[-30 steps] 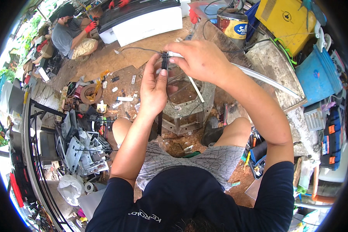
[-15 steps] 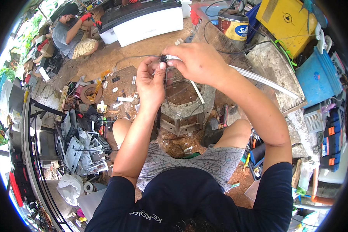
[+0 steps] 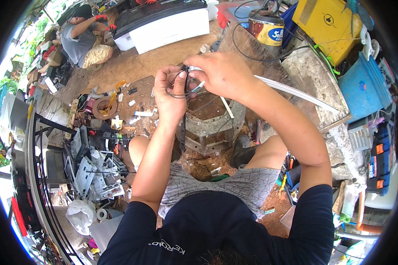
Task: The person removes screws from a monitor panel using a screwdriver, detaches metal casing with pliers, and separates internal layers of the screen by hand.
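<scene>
My left hand and my right hand meet in front of me, both pinching a small black part with thin black wires looping from it. A short light-coloured piece sticks out between the fingers. Just below the hands stands a rusty grey metal housing between my knees, open at the top. What the fingers cover of the small part is hidden.
A white and black machine casing lies at the back. A seated person with red gloves works at the far left. A heap of metal scrap lies left; a paint tin, yellow box and blue bucket stand right.
Both hands have drawn slightly nearer to me and lower over the metal housing, still holding the small wired part. The fingers have shifted their grip a little.
</scene>
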Motion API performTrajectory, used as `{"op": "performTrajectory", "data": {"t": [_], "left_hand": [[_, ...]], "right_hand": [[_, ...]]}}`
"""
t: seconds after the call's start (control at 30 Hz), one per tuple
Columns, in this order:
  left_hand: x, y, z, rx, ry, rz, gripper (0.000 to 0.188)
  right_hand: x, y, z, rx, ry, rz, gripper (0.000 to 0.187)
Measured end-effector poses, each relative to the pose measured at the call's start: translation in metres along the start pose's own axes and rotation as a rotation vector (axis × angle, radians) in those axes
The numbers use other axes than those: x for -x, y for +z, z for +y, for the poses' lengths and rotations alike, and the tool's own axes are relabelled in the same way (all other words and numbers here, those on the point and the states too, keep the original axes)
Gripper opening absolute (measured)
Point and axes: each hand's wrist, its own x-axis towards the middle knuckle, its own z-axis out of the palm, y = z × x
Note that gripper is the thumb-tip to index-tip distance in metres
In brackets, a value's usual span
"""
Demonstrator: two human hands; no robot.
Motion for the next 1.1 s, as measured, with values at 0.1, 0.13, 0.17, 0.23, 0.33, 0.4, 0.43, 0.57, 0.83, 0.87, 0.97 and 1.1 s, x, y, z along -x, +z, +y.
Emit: {"op": "performTrajectory", "data": {"t": [0.1,0.13,0.17,0.23,0.33,0.4,0.43,0.57,0.83,0.87,0.97,1.1], "left_hand": [[0.002,0.001,-0.002,0.081,-0.048,0.030,0.026],[0.002,0.001,-0.002,0.091,-0.066,0.042,0.028],[0.003,0.001,-0.003,0.114,-0.062,0.037,0.031],[0.003,-0.002,-0.005,0.129,-0.099,0.057,0.035],[0.000,-0.012,-0.007,0.162,-0.082,0.076,0.036],[-0.002,-0.021,-0.010,0.229,-0.085,0.101,0.033],[-0.003,-0.024,-0.011,0.255,-0.075,0.120,0.032],[-0.004,-0.039,-0.009,0.324,-0.027,0.204,0.030],[-0.016,-0.126,0.056,0.371,0.438,0.446,0.037],[-0.009,-0.149,0.066,0.268,0.542,0.528,0.034],[0.021,-0.215,0.090,-0.230,0.740,0.723,0.028],[0.105,-0.272,0.080,-1.019,0.673,0.768,0.026]], "right_hand": [[0.001,0.002,0.005,-0.053,0.016,0.053,0.028],[0.001,0.003,0.007,-0.071,0.041,0.059,0.028],[0.002,0.002,0.009,-0.091,0.045,0.076,0.030],[0.005,0.000,0.014,-0.109,0.103,0.048,0.034],[0.008,-0.004,0.017,-0.113,0.130,0.022,0.034],[0.009,-0.006,0.019,-0.105,0.122,0.048,0.035],[0.009,-0.007,0.019,-0.101,0.116,0.063,0.035],[0.006,-0.006,0.020,-0.156,0.090,0.139,0.034],[0.019,-0.012,0.033,-0.281,0.114,0.037,0.035],[0.020,-0.014,0.035,-0.508,0.244,-0.044,0.034],[0.022,-0.024,0.043,-0.350,0.093,0.081,0.035],[0.039,-0.046,0.057,-0.391,0.339,0.186,0.038]]}}
